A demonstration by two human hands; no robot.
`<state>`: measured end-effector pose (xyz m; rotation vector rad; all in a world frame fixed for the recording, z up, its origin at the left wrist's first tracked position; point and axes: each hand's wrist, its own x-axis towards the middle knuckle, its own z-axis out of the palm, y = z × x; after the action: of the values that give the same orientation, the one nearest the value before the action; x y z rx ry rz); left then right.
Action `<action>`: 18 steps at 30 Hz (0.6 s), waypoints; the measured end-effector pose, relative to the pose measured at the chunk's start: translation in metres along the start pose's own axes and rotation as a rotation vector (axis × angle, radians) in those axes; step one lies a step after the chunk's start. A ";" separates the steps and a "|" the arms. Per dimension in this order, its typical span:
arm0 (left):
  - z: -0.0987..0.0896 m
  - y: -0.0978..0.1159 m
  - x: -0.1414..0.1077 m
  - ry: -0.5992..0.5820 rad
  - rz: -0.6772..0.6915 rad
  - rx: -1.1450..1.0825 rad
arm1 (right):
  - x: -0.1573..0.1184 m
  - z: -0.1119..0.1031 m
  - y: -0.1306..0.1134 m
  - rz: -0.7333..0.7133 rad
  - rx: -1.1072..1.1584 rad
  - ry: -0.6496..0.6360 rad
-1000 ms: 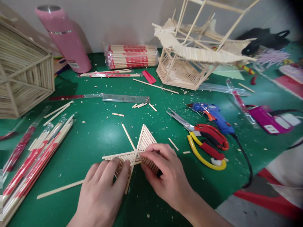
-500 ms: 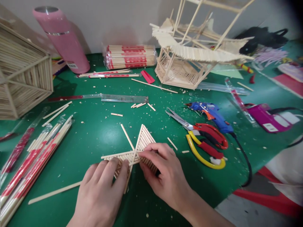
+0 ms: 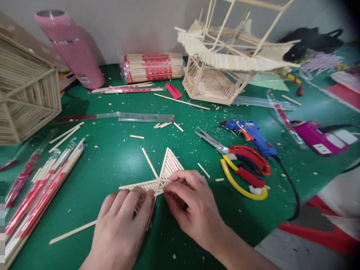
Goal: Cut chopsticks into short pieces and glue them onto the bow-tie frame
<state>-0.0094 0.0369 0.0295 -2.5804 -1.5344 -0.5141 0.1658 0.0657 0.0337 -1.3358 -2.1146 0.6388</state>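
A small frame of thin wooden sticks (image 3: pixel 172 165), with sticks laid side by side inside its triangles, lies on the green table before me. My left hand (image 3: pixel 120 217) grips its left part, fingers curled over the slats. Bent in a pinch, my right hand (image 3: pixel 194 206) is at the frame's centre, thumb and fingertips on the stick ends there; its fingers cover part of the right side. One bare spoke (image 3: pixel 150 163) sticks out at the upper left. From beneath my left hand a long stick (image 3: pixel 73 232) extends leftwards.
Right of the frame lie scissors (image 3: pixel 236 161) and a blue glue gun (image 3: pixel 250 135) with its cord. Wrapped chopsticks (image 3: pixel 53 191) lie at left. Behind stand a pink bottle (image 3: pixel 73 48), a chopstick pack (image 3: pixel 153 67) and a large stick structure (image 3: pixel 213 82). Another slatted structure (image 3: pixel 30 93) is far left.
The long stick under my left hand has shifted slightly right. My right fingertips have moved a little at the frame's centre. The whole view has shifted slightly.
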 end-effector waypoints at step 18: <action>0.003 -0.004 0.004 0.028 0.001 -0.236 | -0.005 -0.004 0.005 -0.008 0.121 0.162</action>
<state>-0.0102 0.0430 0.0274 -2.7295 -1.5490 -0.7710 0.1731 0.0636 0.0325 -1.2682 -1.9203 0.6229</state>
